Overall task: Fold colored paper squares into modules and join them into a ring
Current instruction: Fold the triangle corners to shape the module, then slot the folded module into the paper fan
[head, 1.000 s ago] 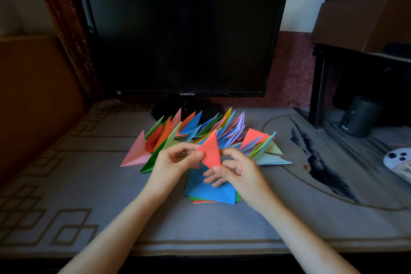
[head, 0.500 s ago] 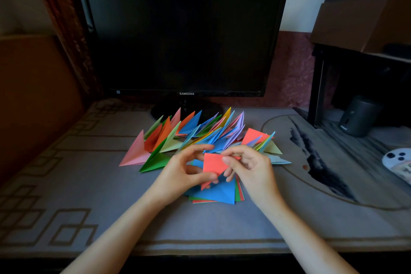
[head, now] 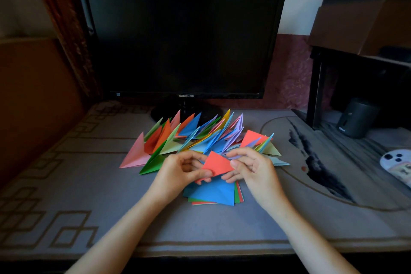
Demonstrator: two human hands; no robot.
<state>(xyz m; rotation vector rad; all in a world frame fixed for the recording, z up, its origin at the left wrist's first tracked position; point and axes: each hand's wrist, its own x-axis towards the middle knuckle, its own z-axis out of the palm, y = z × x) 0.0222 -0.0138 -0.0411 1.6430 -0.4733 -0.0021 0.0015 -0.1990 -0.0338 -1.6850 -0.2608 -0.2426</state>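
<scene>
Head: red paper (head: 216,163) between left grip (head: 178,171), right grip (head: 255,169)

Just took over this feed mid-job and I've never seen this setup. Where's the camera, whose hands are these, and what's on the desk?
No machine here: a person works bare-handed, and the single camera sits on their head, looking down. The left hand and right hand both pinch a red paper piece, above a stack of flat squares, blue on top. Behind lie many folded triangular modules in mixed colours, before a dark Samsung monitor, all on the desk.
</scene>
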